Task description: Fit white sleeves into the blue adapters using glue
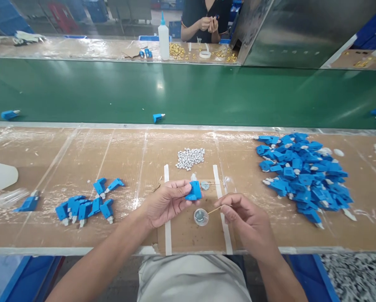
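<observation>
Between the thumb and fingers of my left hand [167,203] is a blue plastic part [194,191] with a pale tip pointing away from me. My right hand [249,222] pinches a thin wooden stick [214,209]. The stick's far end reaches the rim of a small clear cup [201,217] with greyish contents. Just beyond the blue part lies a clear blob [205,185] with another thin stick beside it. A heap of small grey-white pieces [190,158] sits farther off.
A large pile of blue parts [304,172] lies at right, a smaller group [84,207] at left. Past the bench runs a green conveyor belt [112,90] carrying a few blue parts. Across it, a co-worker [206,25] works near a white bottle [164,40] and gold-coloured pieces [177,51].
</observation>
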Demonstrator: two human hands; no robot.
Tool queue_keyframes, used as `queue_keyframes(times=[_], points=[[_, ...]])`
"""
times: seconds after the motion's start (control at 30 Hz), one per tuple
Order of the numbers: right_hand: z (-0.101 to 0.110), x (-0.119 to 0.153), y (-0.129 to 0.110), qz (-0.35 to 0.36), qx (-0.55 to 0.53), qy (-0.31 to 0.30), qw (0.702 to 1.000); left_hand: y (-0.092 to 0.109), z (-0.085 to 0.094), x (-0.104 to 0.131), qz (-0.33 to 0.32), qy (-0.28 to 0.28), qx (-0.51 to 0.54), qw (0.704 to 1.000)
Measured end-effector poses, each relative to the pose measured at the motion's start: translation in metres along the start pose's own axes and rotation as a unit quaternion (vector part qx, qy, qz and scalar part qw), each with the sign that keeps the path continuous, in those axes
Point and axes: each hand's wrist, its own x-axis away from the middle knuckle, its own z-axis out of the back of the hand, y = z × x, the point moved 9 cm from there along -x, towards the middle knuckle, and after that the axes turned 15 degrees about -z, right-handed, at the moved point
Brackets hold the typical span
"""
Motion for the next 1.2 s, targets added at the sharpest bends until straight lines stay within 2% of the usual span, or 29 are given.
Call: queue_keyframes(times=[0.07,0.2,0.37,0.5,0.9,1.1,1.2], points=[[0.007,-0.002,-0.002,-0.001,-0.052,0.013,0.999,-0.003,0.000,0.000,-0.004,0.004,-0.011,1.000],[0.013,-0.002,-0.021,0.048,-0.113,0.049,0.991,-0.017,-0.002,0.000,0.013,0.008,-0.012,1.000],[0.010,0.004,-0.050,0.116,-0.058,0.110,0.985,-0.026,-0.002,0.002,0.028,-0.002,-0.005,1.000],[0.004,0.007,-0.061,0.160,0.004,0.138,0.977,-0.028,-0.002,0.002,0.034,-0.011,0.003,0.999],[-0.006,0.004,-0.055,0.168,0.070,0.125,0.975,-0.030,-0.002,0.001,0.042,-0.021,0.020,0.999],[-0.013,0.006,-0.062,0.213,0.100,0.094,0.967,-0.031,0.000,0.002,0.047,-0.012,0.020,0.999],[-0.015,0.008,-0.064,0.233,0.114,0.102,0.960,-0.032,-0.001,0.002,0.046,-0.016,0.027,0.998]])
